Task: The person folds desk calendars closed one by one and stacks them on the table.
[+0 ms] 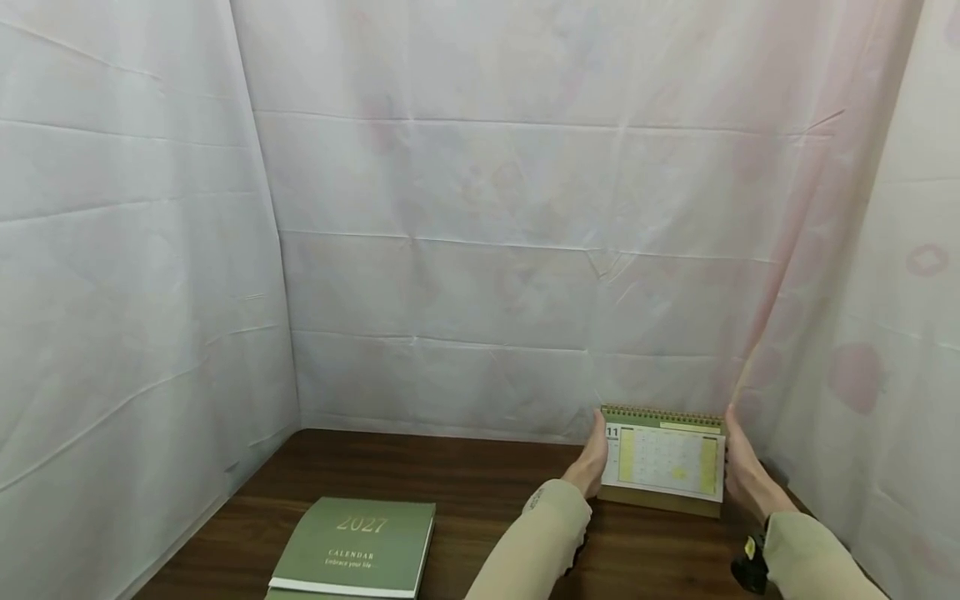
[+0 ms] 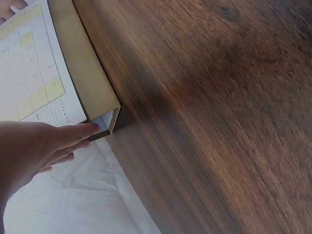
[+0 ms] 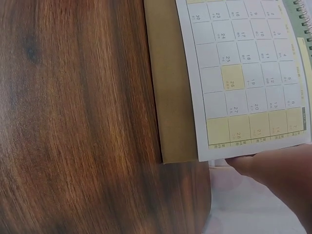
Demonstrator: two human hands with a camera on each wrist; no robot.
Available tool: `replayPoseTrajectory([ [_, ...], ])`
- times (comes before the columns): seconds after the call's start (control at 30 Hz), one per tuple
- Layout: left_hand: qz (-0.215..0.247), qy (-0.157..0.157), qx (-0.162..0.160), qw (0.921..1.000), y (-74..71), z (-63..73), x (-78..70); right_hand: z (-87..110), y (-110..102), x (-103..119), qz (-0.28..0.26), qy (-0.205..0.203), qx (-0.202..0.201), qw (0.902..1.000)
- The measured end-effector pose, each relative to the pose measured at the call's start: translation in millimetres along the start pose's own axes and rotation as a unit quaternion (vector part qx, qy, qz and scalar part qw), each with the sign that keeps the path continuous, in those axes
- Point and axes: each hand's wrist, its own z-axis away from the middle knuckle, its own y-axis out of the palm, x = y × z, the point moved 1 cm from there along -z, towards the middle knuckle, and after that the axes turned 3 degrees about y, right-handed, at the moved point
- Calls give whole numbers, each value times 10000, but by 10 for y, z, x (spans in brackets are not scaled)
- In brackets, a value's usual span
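A desk calendar (image 1: 663, 461) stands tilted at the back right of the table, its page marked 11 facing me under a spiral binding. My left hand (image 1: 591, 458) lies along its left side; in the left wrist view the straight fingers (image 2: 78, 134) run against the side opening of the cardboard stand (image 2: 87, 63). Against the right side is my right hand (image 1: 744, 465). From the right wrist, that hand (image 3: 278, 170) shows at the page's edge, its other fingers hidden behind the calendar (image 3: 243, 83).
A green 2027 calendar (image 1: 360, 542) lies at the front left of the dark wooden table (image 1: 480, 475). White fabric (image 1: 450, 292) hangs behind the table and at both sides. A black strap (image 1: 750, 567) is on my right wrist.
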Motion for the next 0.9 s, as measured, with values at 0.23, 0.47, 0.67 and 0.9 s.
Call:
replayPoseTrajectory([
  [0.23, 33, -67, 97, 9999, -22, 8, 4, -10, -6, 2, -106, 136, 28, 9998],
  [0.47, 98, -28, 163, 9998, -46, 28, -40, -10, -8, 35, -159, 222, 103, 9996],
  [0.67, 108, 38, 142, 9998, -97, 56, -71, 16, 39, 38, -179, 242, 270, 9992],
  [0.9, 140, 49, 143, 9998, -200, 61, -110, 31, 123, 68, -175, 260, 416, 9986],
])
